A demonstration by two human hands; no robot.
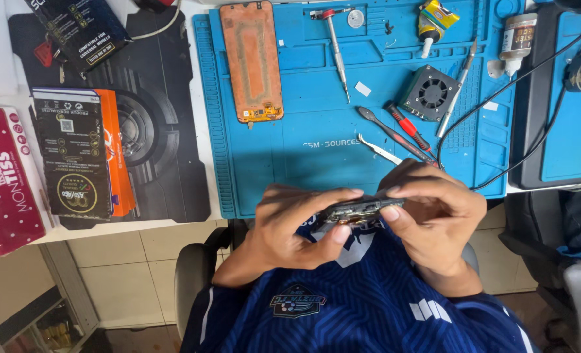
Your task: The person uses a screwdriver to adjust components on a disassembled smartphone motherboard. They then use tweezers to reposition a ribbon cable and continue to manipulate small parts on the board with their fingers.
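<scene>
Both my hands hold a dark opened phone body (pixel 356 210) edge-on, just in front of the table's near edge and above my blue shirt. My left hand (pixel 297 225) grips its left end, thumb underneath and fingers over the top. My right hand (pixel 434 212) clasps the right end, thumb pressed on the near edge. On the blue work mat (pixel 316 144) beyond lies a detached phone screen panel (pixel 252 60), orange-brown back facing up.
The mat carries a screwdriver (pixel 336 46), a red-handled driver (pixel 408 127), a pry tool (pixel 392 134), tweezers (pixel 380 150), a small black fan (pixel 429 93) and glue bottles (pixel 516 39). Black cables (pixel 532 98) cross at right. Dark packages (pixel 78 153) and a tissue box (pixel 2 180) sit left.
</scene>
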